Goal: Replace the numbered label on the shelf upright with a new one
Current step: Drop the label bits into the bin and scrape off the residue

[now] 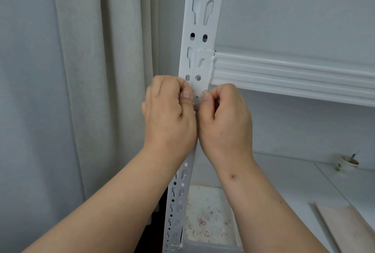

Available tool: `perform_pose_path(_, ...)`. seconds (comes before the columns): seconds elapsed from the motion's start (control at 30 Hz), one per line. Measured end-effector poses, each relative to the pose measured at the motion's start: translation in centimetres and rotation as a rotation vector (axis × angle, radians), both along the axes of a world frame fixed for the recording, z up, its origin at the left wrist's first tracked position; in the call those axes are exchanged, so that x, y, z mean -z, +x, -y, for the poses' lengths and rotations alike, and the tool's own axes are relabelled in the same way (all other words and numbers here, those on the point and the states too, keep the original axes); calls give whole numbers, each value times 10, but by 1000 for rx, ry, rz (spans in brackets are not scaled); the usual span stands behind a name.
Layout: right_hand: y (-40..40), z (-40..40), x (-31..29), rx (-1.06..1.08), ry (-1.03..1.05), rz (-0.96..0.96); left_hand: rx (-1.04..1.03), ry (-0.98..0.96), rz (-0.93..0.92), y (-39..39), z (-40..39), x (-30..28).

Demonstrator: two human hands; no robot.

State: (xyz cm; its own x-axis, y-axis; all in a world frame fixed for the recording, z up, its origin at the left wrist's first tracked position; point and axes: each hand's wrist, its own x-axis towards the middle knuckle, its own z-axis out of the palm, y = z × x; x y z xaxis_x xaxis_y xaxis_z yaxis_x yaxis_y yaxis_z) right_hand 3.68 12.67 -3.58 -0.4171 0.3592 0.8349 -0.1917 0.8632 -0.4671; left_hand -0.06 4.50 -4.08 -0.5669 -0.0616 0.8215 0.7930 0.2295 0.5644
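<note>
A white slotted shelf upright [199,35] runs from top centre down to the bottom edge. A torn white label remnant [199,93] with a small reddish trace clings to it just below the beam joint. My left hand [169,112] is curled against the upright's left side, thumb nail beside the remnant. My right hand [225,114] is curled on the right, thumb and forefinger pinching the torn edge of the remnant. No numbers are readable on the label. No new label is in view.
A white ribbed shelf beam [294,76] runs right from the upright. Below sits a white tray [207,222] strewn with paper scraps. A paper cup [348,163] stands at the far right, beige boards [349,228] at the bottom right, and a curtain [91,70] hangs at left.
</note>
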Motion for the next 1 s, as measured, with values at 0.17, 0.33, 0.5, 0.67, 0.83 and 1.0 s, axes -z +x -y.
perform_pose_path(0.17, 5, 0, 5, -38, -46, 12, 9, 7, 11, 1, 2, -2)
perform_pose_path(0.33, 0, -1, 0, 7, 31, -37, 20, 0, 36, 3, 1, 0)
perform_pose_path(0.5, 0, 1, -3, 19, 63, -31, 11, 4, 46, 2, 2, -1)
perform_pose_path(0.67, 1, 1, -3, -22, -38, 12, 11, -10, 60, 3, 3, -2)
perform_pose_path(0.83, 7, 2, 4, -99, -150, -69, 43, -24, 106, 8, 3, -6)
perform_pose_path(1.0, 14, 3, 3, -225, -282, -26, 98, -45, 177, 13, 4, -7)
